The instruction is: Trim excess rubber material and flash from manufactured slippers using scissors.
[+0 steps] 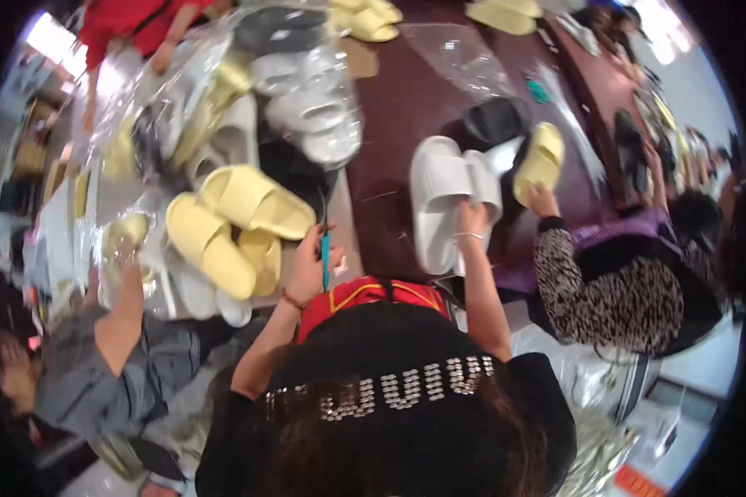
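Observation:
My left hand (308, 263) is closed around a slim tool with a teal handle (325, 261) and a thin dark pointed end; its exact kind is too blurred to tell. Just left of that hand, several yellow slippers (211, 248) lie in a heap, one resting across another. A pair of white slippers (437, 199) stands to the right on the dark red table, toes pointing away from me. My right hand (472, 218) grips this pair at the foot openings, its fingers partly hidden inside.
Plastic-wrapped white slippers (315, 116) and other bagged pairs pile up at the far left. A co-worker at right holds a yellow slipper (543, 157) beside a dark slipper (495, 120). Another co-worker's arm (120, 306) reaches in at left. More yellow slippers (505, 15) lie at the table's (381, 207) far end.

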A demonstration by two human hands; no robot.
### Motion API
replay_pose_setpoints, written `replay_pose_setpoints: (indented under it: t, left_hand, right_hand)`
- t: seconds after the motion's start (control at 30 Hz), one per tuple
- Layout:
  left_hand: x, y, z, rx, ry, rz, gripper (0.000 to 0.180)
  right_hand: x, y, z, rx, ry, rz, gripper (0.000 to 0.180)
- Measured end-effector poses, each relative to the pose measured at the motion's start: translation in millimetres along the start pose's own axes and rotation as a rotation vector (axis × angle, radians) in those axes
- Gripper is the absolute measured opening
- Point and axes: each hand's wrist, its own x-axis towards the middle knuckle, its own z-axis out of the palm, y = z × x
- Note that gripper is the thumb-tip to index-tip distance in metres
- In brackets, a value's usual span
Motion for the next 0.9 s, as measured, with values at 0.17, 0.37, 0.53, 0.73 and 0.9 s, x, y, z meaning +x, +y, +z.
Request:
replay_pose_setpoints:
  t: [0.17,0.37,0.53,0.73,0.9]
  left_hand:
    - [-27,-13,-45,0.157,0.155,0.032,0.040]
    - [1,21,6,0.562,-0.037,0.529,0.041]
    - [89,-21,69,0.891,-0.324,0.216,0.033]
    - [116,-77,79,0.786,-0.608,0.185,0.047]
    - [112,-73,68,0.733,-0.533,0.149,0.052]
  right_hand:
    - [-18,-18,-2,-0.243,-0.085,-0.226,0.029]
    - [-38,5,5,-0.511,-0.125,-0.907,0.041]
    - [-83,17,38,-0.684,-0.273,-0.417,0.049]
    - [-56,55,-18,-0.231,-0.535,-0.307,0.051]
    - [-49,22,-40,-0.725,-0.148,-0.111,0.051]
